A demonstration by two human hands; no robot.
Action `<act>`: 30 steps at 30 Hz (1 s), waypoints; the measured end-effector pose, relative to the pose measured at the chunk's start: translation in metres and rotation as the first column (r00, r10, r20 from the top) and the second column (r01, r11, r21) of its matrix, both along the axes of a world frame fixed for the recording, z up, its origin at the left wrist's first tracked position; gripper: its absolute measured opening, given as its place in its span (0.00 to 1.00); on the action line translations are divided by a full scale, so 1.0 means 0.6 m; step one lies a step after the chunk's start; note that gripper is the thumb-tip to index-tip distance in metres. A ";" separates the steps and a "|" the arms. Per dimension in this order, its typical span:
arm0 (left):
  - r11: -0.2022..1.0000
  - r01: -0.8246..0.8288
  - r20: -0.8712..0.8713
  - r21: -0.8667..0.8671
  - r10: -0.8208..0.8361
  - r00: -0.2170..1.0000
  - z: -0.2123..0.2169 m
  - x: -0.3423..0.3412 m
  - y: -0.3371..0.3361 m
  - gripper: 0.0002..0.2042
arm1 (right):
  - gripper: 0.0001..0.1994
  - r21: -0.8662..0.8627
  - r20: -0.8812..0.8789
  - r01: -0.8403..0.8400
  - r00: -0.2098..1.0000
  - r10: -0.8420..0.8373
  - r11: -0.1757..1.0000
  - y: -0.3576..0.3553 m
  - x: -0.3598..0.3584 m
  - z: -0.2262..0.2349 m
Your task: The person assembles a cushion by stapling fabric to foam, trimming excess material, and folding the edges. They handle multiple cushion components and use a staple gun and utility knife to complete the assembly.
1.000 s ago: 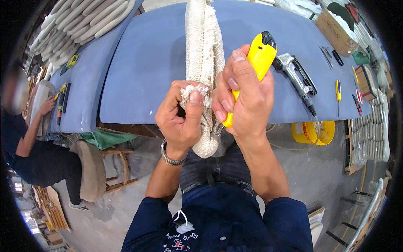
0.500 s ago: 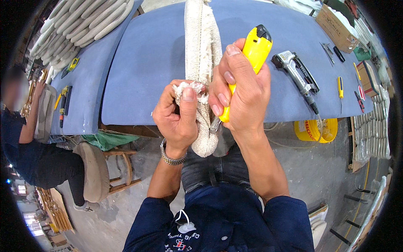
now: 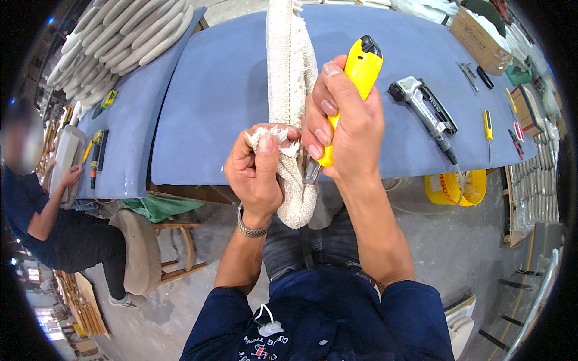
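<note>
A long padded piece [image 3: 283, 66] in off-white woven fabric runs from the far side of the table toward my body, its rounded end hanging past the edge. My left hand [image 3: 257, 171] is closed, pinching the frayed edge of that fabric between thumb and fingers. Wrapped in my right hand [image 3: 346, 123] is a yellow utility knife [image 3: 365, 67] with a black butt end, tilted so its lower metal end points down beside the fabric. Whether the blade tip touches the cloth cannot be made out.
On the blue padded table [image 3: 211, 102], a pneumatic stapler [image 3: 424, 108] with a hose and a yellow screwdriver [image 3: 488, 125] lie at right. A yellow bucket [image 3: 454, 188] stands below. Grey padded pieces [image 3: 114, 36] are piled at far left; a co-worker [image 3: 66, 234] sits there.
The knife in my right hand has shifted slightly down and left. My left hand keeps its pinch. The co-worker's hand has lowered to a yellow tool by the table edge.
</note>
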State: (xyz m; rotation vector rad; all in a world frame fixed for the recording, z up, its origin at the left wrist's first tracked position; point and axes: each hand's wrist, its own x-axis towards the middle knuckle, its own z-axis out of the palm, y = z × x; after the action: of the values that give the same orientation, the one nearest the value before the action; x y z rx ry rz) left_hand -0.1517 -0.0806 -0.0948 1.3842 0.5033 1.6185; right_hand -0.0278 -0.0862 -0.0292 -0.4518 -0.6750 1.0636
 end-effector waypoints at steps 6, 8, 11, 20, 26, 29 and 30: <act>0.976 0.201 0.077 -0.084 -0.194 0.978 -0.006 -0.029 0.017 0.11 | 0.06 -0.028 -0.027 -0.037 0.999 0.036 0.999 0.005 -0.012 0.012; 0.976 0.213 -0.019 -0.034 -0.214 0.977 0.002 -0.038 0.017 0.12 | 0.06 -0.029 -0.025 -0.041 0.999 0.040 0.999 0.006 -0.016 0.013; 0.968 0.193 -0.263 0.158 -0.147 0.954 0.020 -0.039 0.012 0.14 | 0.06 -0.022 -0.010 -0.024 1.000 0.023 0.999 0.007 -0.006 0.005; 0.979 0.049 -0.151 0.197 -0.019 0.988 0.014 -0.023 -0.011 0.12 | 0.05 0.000 -0.144 -0.105 0.984 0.104 0.995 0.009 0.004 0.000; 0.994 0.035 -0.099 0.099 -0.025 0.995 0.006 -0.025 -0.014 0.13 | 0.05 -0.017 -0.206 -0.145 0.969 0.139 0.989 0.007 0.001 0.001; 0.996 0.081 -0.056 0.040 -0.079 0.995 0.002 -0.026 -0.014 0.12 | 0.05 -0.004 -0.212 -0.157 0.965 0.153 0.988 0.003 -0.003 0.006; 0.995 0.093 -0.048 0.035 -0.091 0.995 0.001 -0.026 -0.014 0.12 | 0.05 0.011 -0.212 -0.161 0.964 0.160 0.987 0.002 -0.005 0.006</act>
State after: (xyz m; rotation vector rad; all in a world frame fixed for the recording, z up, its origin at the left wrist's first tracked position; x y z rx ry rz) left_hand -0.1671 -0.0891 -0.0942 1.4542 0.4318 1.5317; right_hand -0.0308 -0.0848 -0.0256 -0.2865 -0.5244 1.2478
